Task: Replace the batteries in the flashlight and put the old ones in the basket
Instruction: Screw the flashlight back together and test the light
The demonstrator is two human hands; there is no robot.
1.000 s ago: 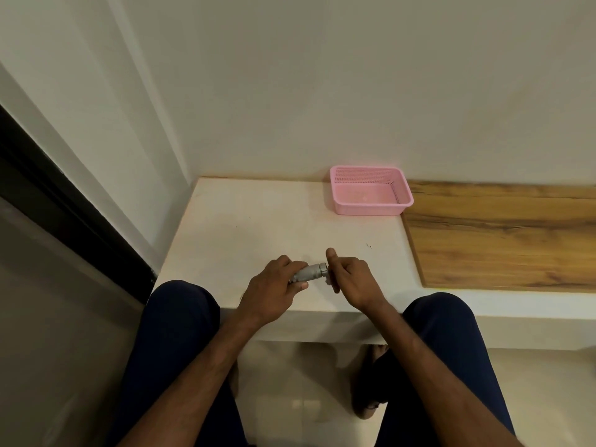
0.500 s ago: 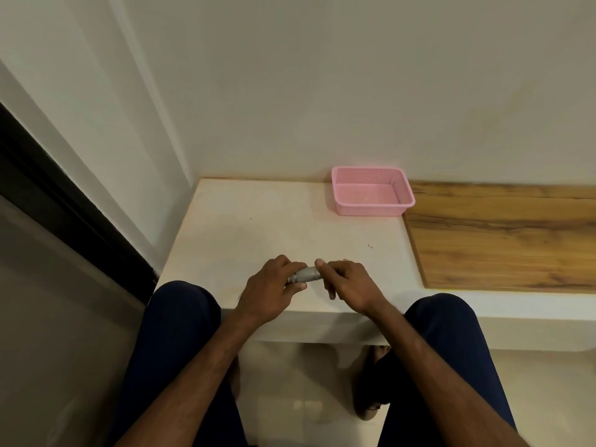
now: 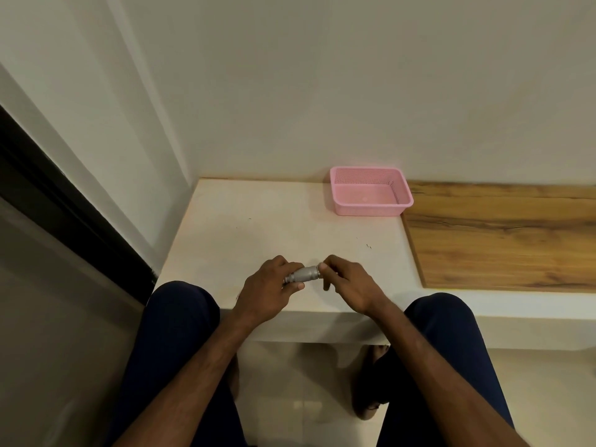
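right hand (image 3: 350, 283) slid back along flashlight (image 3: 303, 274) over pale ledge (image 3: 258, 233)

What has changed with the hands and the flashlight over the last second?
The right hand shifted its fingertips on the end of the flashlight: thumb raised at first, then covering more of the barrel, now pinching just the tip. The left hand kept its grip on the other end. The pink basket stayed put, with no batteries in it.

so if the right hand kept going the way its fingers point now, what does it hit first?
The right hand points left, its fingertips already at the end of the flashlight. Going straight on, it meets that flashlight first, then the left hand holding the other end. Depth is unclear, but contact looks immediate.
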